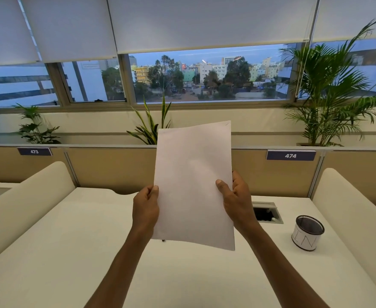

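A blank white sheet of paper (193,183) is held upright in the air above the white desk (93,252), slightly tilted. My left hand (146,207) pinches its left edge, thumb on the near face. My right hand (236,201) grips its right edge, with the thumb on the near face and the fingers behind the sheet. The lower edge of the paper hangs a little above the desk top.
A mesh pen cup (308,233) wrapped in white paper stands at the right of the desk. A cable opening (266,213) sits behind my right hand. Beige dividers (27,196) flank the desk. Potted plants (329,92) line the partition under the window.
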Demonstrator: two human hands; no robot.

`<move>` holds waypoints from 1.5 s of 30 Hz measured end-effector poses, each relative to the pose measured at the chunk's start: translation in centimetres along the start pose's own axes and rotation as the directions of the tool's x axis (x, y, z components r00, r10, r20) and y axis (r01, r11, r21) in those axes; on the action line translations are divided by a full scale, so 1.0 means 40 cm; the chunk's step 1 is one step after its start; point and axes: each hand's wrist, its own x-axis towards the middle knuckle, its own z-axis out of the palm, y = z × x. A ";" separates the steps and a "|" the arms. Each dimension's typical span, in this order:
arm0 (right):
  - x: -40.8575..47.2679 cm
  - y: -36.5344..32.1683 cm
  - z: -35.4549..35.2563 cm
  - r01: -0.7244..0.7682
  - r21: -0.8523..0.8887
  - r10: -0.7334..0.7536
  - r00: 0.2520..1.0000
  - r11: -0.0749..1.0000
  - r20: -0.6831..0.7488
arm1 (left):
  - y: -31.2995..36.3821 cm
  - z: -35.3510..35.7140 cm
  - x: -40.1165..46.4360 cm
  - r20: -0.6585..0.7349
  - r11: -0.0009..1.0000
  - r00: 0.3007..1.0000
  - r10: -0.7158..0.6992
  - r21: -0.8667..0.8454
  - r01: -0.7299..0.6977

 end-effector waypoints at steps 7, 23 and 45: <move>0.005 0.023 0.031 -0.019 -0.039 0.019 1.000 0.999 0.004 | -0.006 -0.029 0.003 -0.094 0.995 0.996 0.008 -0.094 -0.016; -0.073 0.185 0.155 -0.118 -0.337 0.180 0.971 0.934 0.159 | -0.112 -0.163 0.100 -0.274 0.999 0.962 0.011 -0.026 -0.019; -0.078 0.439 0.455 -0.352 -0.351 0.359 0.932 0.867 -0.048 | -0.393 -0.375 0.263 -0.106 0.963 0.969 -0.222 0.135 0.235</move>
